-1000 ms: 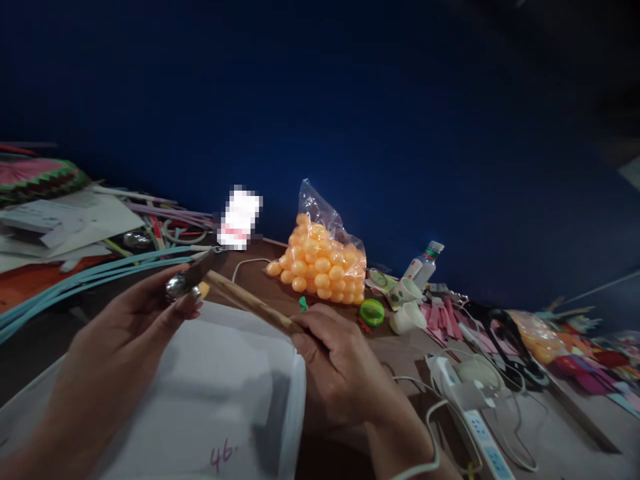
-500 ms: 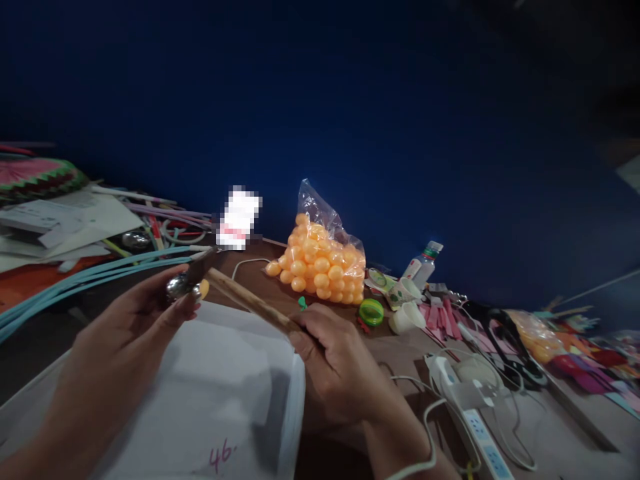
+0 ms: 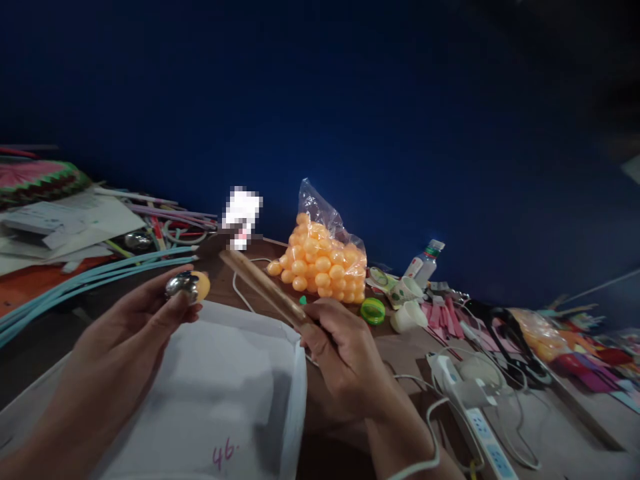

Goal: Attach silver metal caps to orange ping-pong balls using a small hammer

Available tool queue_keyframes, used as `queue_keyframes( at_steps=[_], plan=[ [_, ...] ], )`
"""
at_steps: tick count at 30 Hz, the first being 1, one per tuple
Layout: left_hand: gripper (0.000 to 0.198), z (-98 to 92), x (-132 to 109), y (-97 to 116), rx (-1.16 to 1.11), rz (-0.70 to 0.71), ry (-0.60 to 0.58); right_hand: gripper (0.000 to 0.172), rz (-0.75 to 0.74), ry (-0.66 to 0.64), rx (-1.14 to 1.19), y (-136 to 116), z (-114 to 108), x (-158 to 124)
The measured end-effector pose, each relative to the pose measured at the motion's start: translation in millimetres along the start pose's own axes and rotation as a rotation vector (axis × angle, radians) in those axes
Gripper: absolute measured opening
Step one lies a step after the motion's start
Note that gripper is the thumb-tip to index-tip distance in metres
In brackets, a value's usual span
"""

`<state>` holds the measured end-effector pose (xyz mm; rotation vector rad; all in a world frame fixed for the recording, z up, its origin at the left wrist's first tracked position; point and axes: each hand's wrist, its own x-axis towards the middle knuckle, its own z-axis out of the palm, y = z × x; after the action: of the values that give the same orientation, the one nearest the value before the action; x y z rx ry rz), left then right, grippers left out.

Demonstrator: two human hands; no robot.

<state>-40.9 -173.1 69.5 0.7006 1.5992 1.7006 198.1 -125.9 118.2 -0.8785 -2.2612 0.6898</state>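
Observation:
In my left hand (image 3: pixel 120 333) a small ball (image 3: pixel 203 287), shiny silver on one side and orange on the other, is pinched between thumb and fingers. My right hand (image 3: pixel 345 353) is wrapped round the wooden handle of a hammer (image 3: pixel 265 287). Its dark head lies above and to the right of the ball, apart from it. Beneath both hands is a white box or packet (image 3: pixel 225 387) marked "46" in red. Behind my right hand stands a clear plastic bag (image 3: pixel 325 260) full of orange balls.
Light blue tubes (image 3: pixel 90 280) run along the left, near another silver ball (image 3: pixel 137 240). A lit screen (image 3: pixel 243 213) stands behind the hammer. Right of the bag are a green striped ball (image 3: pixel 373 311), paper cups (image 3: pixel 410 317) and a bottle (image 3: pixel 427 263). A power strip (image 3: pixel 480 427) with cables lies front right.
The hammer head has lifted up and away from the ball in my left hand, uncovering its silver and orange sides. My right hand has shifted slightly right; my left hand has hardly moved.

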Motion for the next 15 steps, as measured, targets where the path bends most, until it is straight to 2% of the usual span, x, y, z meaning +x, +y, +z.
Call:
queue_keyframes(
  at_steps=[2, 4, 9, 12, 15],
  plan=[
    [0.045, 3.4, 0.4, 1.0, -0.213, -0.072, -0.029, 0.015, 0.019, 0.014, 0.029, -1.0, -1.4, -1.5],
    [0.041, 5.7, 1.0, 2.2, -0.321, -0.123, -0.041, 0.014, 0.016, 0.005, 0.034, -2.5, -2.0, -2.0],
    [0.032, 3.5, 2.5, 0.5, -0.366, -0.147, -0.038, 0.012, -0.041, -0.065, -0.007, -5.1, 0.1, 1.2],
    [0.037, 1.3, 2.1, -1.7, -0.368, -0.136, -0.011, 0.014, -0.039, -0.087, -0.043, -5.2, 1.5, 2.7],
    [0.041, 1.7, 1.2, -1.5, -0.346, -0.114, -0.037, 0.013, -0.033, -0.062, -0.040, -4.5, 1.4, 2.3]
  ],
)
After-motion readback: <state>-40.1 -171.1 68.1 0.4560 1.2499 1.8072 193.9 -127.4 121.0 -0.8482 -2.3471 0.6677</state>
